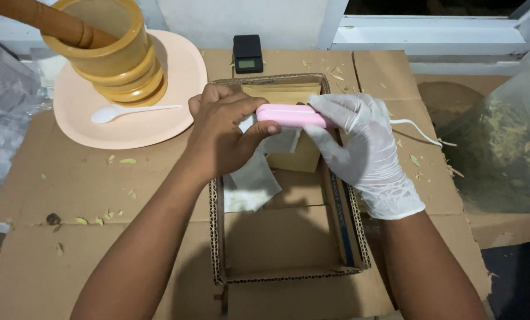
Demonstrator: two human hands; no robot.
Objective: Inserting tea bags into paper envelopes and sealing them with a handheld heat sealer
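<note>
Sealer (291, 115), pink and long, sits up in the air over the box (288, 237), held by both hands. It is clamped on the top edge of a small white bag (250, 184), and the bag hangs down from it into the box.

Far left, a round peach plate (87, 127) lies on the tabletop (69, 189). On it stands a wooden mortar (114, 53) with a pestle (45, 21) leaning inside, so it will not roll off. A white spoon (128, 111) lies on the plate too.

Next, the left hand (223, 133) is bare. Its fingers are closed on the left end of the sealer, thumb below, pressing it shut.

The cardboard box is open on top. Brown packets (285, 95) stand in its far end. The near end holds nothing I can see.

A small black scale (247, 53) sits behind the box.

The right hand (362, 148) wears a white glove. It is closed on the sealer's right end to keep it steady. A white cord (416, 130) runs off to the right.

Far right is a clear bag (502, 148) of dry green leaves.
</note>
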